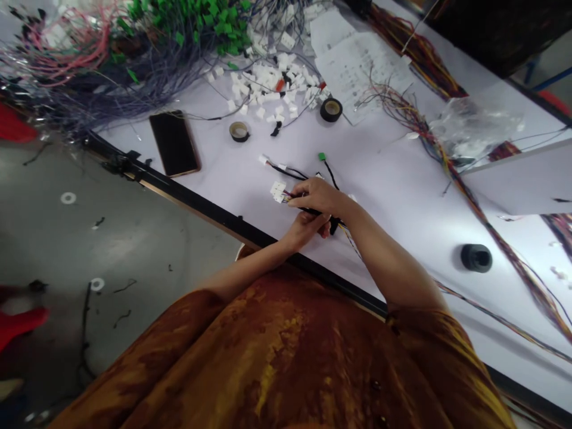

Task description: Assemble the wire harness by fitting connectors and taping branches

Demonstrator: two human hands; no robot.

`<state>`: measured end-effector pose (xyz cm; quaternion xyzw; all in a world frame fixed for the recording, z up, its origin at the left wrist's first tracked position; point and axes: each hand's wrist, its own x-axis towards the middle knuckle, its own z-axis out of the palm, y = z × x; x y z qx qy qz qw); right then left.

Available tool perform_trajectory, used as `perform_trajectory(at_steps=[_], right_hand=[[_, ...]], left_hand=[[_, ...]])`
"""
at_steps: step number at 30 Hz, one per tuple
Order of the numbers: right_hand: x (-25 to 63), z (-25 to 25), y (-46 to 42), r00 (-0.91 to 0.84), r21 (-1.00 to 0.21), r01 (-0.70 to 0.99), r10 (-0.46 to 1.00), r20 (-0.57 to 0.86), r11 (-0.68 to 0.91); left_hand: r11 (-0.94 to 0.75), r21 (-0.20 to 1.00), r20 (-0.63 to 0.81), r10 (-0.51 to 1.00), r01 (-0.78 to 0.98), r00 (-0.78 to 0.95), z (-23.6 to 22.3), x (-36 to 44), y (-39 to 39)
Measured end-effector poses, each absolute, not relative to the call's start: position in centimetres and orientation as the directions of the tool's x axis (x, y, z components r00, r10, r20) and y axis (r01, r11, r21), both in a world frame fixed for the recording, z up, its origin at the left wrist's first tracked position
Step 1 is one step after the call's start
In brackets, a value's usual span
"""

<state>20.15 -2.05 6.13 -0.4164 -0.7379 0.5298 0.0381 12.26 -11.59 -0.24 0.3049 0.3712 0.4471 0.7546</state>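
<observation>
A person in an orange-brown garment (286, 357) leans over a white table (393, 262). The right hand (315, 196) pinches a black wire harness (308, 210) between thumb and fingers, just beside a white connector (277, 192). The left hand (304, 229) curls beneath, its fingers closed around the same wires. The harness looks light and limp, best held at the connector, which seems small and brittle. Beyond lie tape rolls (331, 109), a phone (174, 143), loose white connectors (268, 89) and tangled wires (179, 53).
</observation>
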Motion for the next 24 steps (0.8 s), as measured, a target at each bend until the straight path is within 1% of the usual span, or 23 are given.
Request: perform_trajectory(at_steps=[4, 6, 11, 15, 17, 19, 22, 24], right_hand=[[22.4, 6.6, -2.4, -0.593, -0.838, 0.545, 0.700, -0.399, -0.016], [23.3, 6.8, -2.6, -0.570, -0.840, 0.541, 0.719, -0.397, -0.036], [24.1, 6.5, -3.4, -0.550, -0.861, 0.507, 0.786, -0.282, 0.045], [23.6, 6.1, -4.0, -0.481, -0.843, 0.534, 0.844, -0.238, 0.068], [23.5, 6.5, -4.3, -0.468, -0.837, 0.540, 0.858, -0.211, 0.090], [24.0, 7.3, -4.7, -0.437, -0.848, 0.518, 0.887, -0.151, 0.111], [26.2, 8.3, -6.0, -0.369, -0.840, 0.524, 0.926, -0.076, 0.140], [28.2, 8.4, -7.4, -0.360, -0.797, 0.588, 0.927, -0.104, 0.138]], left_hand=[[0.433, 0.768, -0.290, 0.892, -0.472, 0.346, 0.2, 12.4, -11.6], [0.420, 0.775, -0.287, 0.900, -0.472, 0.328, 0.2, 12.6, -11.6], [0.409, 0.786, -0.306, 0.909, -0.464, 0.283, -0.2, 13.2, -11.4], [0.401, 0.774, -0.296, 0.913, -0.490, 0.280, -0.5, 13.4, -11.3], [0.393, 0.777, -0.287, 0.916, -0.492, 0.278, -0.5, 13.4, -11.3], [0.383, 0.790, -0.281, 0.920, -0.479, 0.273, -0.4, 13.2, -11.3], [0.347, 0.852, -0.260, 0.931, -0.392, 0.257, -0.1, 12.7, -11.5], [0.276, 0.932, -0.218, 0.945, -0.235, 0.244, 0.2, 12.2, -11.5]])
